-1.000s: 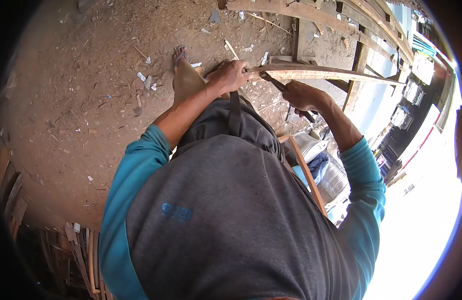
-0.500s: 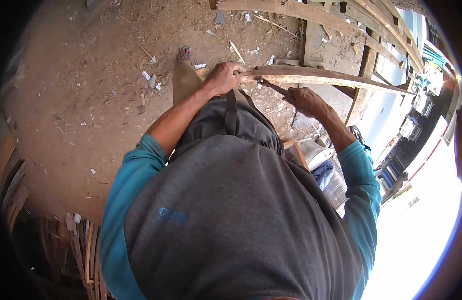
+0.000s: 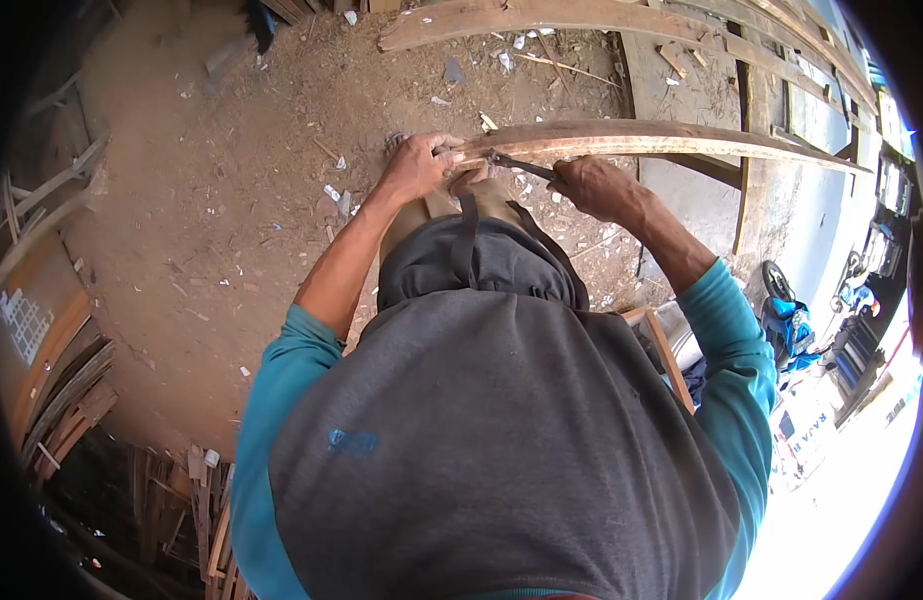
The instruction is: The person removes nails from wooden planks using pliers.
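A long curved wooden plank (image 3: 621, 138) runs from near my body's centre out to the right. Its left end is gripped by my left hand (image 3: 415, 168), with the fingers closed round the tip. My right hand (image 3: 596, 187) is wrapped round the handle of a dark hammer-like tool (image 3: 526, 167). The tool's head is against or just beside the plank's lower edge, a short way right of my left hand; whether they touch is unclear.
More curved planks (image 3: 551, 17) lie on a wooden frame (image 3: 756, 150) at the upper right. Wood scraps litter the dirt floor (image 3: 181, 250). Stacked boards (image 3: 76, 385) stand at the left. A blue motorbike (image 3: 789, 325) and a wooden bar (image 3: 669, 360) are at the right.
The plank's held end and my left hand have shifted left. My right hand has swung the tool to a flatter angle, with its head nearer my left hand. The camera view has also moved.
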`<state>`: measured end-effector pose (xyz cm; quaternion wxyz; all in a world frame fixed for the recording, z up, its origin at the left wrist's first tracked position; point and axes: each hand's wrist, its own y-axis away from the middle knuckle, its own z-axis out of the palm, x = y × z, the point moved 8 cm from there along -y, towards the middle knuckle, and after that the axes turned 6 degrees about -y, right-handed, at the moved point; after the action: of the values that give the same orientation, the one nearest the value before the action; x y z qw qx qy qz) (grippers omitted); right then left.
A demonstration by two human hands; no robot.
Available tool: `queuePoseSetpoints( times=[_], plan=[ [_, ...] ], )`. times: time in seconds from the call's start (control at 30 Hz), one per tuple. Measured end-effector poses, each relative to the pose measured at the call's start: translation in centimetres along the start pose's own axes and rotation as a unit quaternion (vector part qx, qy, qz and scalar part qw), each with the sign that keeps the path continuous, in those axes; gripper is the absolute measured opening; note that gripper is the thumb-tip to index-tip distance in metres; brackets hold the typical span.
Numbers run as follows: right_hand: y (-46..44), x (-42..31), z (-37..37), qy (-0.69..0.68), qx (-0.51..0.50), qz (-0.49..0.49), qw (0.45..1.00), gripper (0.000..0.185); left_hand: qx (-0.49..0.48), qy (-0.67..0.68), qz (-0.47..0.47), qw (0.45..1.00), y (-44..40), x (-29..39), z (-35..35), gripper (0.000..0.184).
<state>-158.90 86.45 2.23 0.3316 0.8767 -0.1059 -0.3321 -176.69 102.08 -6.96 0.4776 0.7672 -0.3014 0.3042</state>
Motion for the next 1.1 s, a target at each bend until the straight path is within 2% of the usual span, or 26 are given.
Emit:
queuePoseSetpoints(
  times=[0.1,0.13,0.17,0.23,0.33,0.47,0.7,0.83,0.93,1.0,1.03,1.1],
  plan=[
    [-0.3,-1.5,-0.6,0.046,-0.043,0.005,0.998,0.029,-0.009,0.002,-0.026,1.000,0.0,-0.4,0.2,0.032],
    [-0.7,-2.7,-1.4,0.089,-0.033,-0.023,0.995,0.024,-0.015,0.012,-0.033,0.999,0.1,-0.2,0.3,0.032],
    [-1.3,-3.3,-2.2,0.092,-0.029,0.007,0.995,0.020,-0.022,0.006,-0.030,0.999,-0.1,-0.2,0.4,0.032],
    [-2.1,-5.3,-3.4,0.201,-0.057,0.028,0.978,0.019,-0.045,0.064,-0.052,0.996,-1.6,-1.1,0.3,0.031],
    [-1.4,-3.4,-2.3,0.164,-0.027,0.064,0.984,0.020,-0.060,0.053,-0.053,0.995,-2.3,-1.0,-0.2,0.029],
    [0.1,0.8,1.0,0.161,0.030,0.040,0.986,0.019,-0.070,0.079,-0.052,0.993,-1.8,-1.3,0.2,0.029],
    [0.4,4.0,4.6,0.152,0.119,0.009,0.981,0.028,-0.078,0.077,-0.002,0.994,-2.6,-1.6,0.7,0.025],
    [0.5,3.8,5.1,0.129,0.164,-0.016,0.978,0.030,-0.087,0.094,-0.003,0.992,-3.0,-1.8,0.6,0.026],
    [0.6,4.4,6.2,0.072,0.162,0.042,0.983,0.026,-0.106,0.091,0.002,0.990,-3.2,-1.9,0.5,0.027],
    [0.5,3.9,6.5,-0.046,0.179,0.011,0.983,0.029,-0.128,0.126,-0.009,0.984,-3.4,-2.3,0.6,0.030],
    [1.1,3.4,6.5,-0.092,0.172,0.027,0.980,0.035,-0.129,0.122,-0.006,0.984,-3.4,-2.5,0.5,0.030],
    [0.7,3.8,8.1,-0.146,0.119,0.095,0.978,0.037,-0.136,0.124,0.013,0.983,-2.8,-2.9,0.3,0.047]
  ],
)
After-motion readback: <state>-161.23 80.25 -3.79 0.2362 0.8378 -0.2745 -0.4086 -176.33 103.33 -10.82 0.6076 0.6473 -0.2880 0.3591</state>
